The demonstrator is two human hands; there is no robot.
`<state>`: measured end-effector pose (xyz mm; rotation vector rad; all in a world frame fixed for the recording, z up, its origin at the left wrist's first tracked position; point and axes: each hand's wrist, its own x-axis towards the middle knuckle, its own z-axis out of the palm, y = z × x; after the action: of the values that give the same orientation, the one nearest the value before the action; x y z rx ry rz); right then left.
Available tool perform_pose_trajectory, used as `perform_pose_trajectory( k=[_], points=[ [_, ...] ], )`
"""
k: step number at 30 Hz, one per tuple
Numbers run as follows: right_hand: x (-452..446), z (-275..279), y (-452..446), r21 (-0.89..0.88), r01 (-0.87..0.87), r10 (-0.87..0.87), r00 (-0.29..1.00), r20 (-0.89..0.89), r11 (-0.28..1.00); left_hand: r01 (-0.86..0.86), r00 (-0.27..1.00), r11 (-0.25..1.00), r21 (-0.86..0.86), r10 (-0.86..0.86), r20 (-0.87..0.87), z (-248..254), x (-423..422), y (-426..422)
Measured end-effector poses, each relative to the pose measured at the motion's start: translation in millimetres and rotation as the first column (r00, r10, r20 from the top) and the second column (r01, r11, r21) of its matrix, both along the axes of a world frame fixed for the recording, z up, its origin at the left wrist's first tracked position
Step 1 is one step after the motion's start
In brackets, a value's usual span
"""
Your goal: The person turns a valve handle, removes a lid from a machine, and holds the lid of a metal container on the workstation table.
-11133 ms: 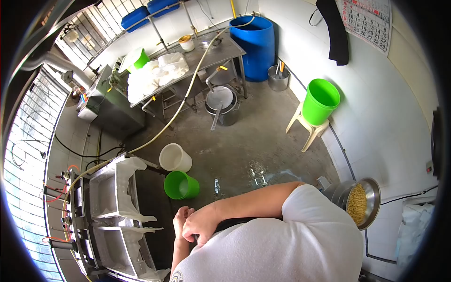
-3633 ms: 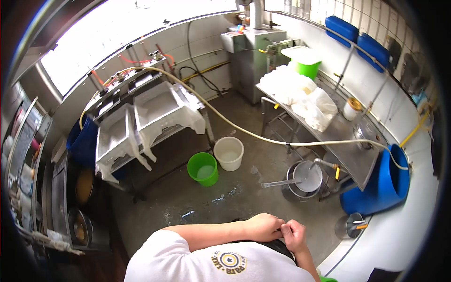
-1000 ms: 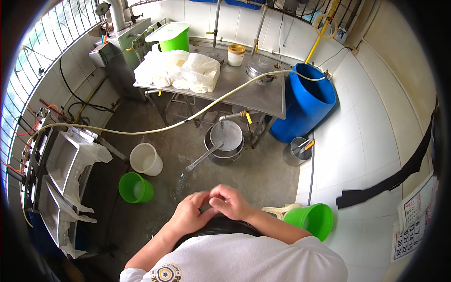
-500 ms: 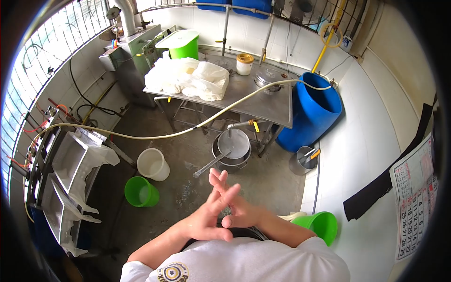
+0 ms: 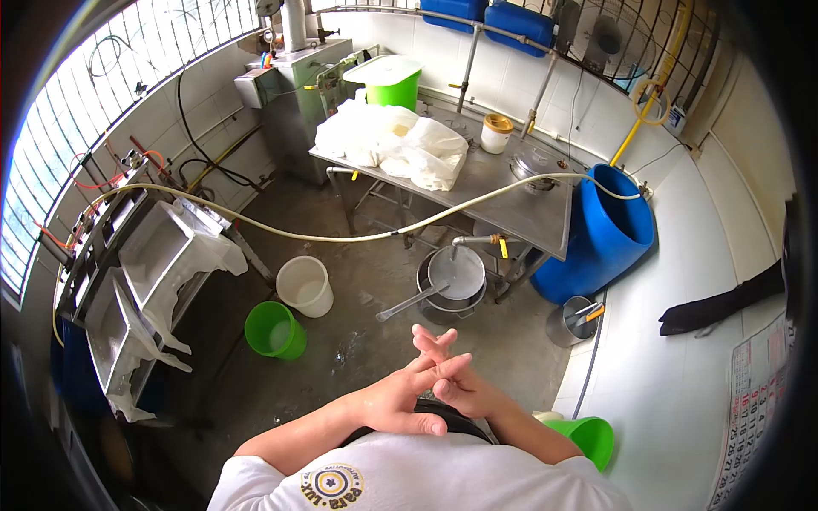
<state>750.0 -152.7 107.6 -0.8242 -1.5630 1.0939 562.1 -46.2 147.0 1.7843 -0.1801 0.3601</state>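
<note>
My left hand (image 5: 399, 400) is raised in front of my waist with its fingers apart. It touches my right hand (image 5: 464, 387), and the fingers of the two cross each other. Nothing shows in either hand. Beyond them on the floor stands a metal pot (image 5: 439, 304) with a long-handled strainer (image 5: 460, 271) over it, under a tap with a yellow lever. To the left are a white bucket (image 5: 305, 288) and a green bucket (image 5: 275, 330), both with some pale liquid inside.
A steel table (image 5: 520, 209) holds white cloth bundles (image 5: 392, 143), a jar (image 5: 496, 134) and a lidded green tub (image 5: 388, 85). A pale hose (image 5: 332, 239) crosses the room to a blue barrel (image 5: 596, 234). Cloth-lined metal trays (image 5: 158, 255) stand at left.
Since a second ago my fingers have spread and crossed, where they were curled together before. The view has turned left, so the room's contents sit further right in the picture.
</note>
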Motion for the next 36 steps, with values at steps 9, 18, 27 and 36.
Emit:
perform_pose_trajectory(
  k=[9, 18, 27, 36],
  points=[
    [-5, -16, -9, -0.095, -0.009, 0.007, 1.000, -0.026, 0.995, -0.033, 0.996, 0.999, -0.031, 0.030, -0.086, -17, -8, -7],
    [-1, -20, -9, -0.099, -0.017, 0.014, 0.999, -0.031, 0.995, -0.059, 0.994, 0.998, 0.028, 0.062, -0.088, -13, -7, -7],
    [2, -10, 0, -0.028, 0.115, -0.116, 0.993, -0.016, 0.993, -0.237, 0.972, 0.949, 0.210, 0.228, 0.065, -16, 0, 1],
    [37, 29, -4, -0.199, 0.371, -0.390, 0.919, -0.063, 0.907, -0.485, 0.874, 0.871, 0.077, 0.484, 0.034, -6, -33, 35]
  ],
)
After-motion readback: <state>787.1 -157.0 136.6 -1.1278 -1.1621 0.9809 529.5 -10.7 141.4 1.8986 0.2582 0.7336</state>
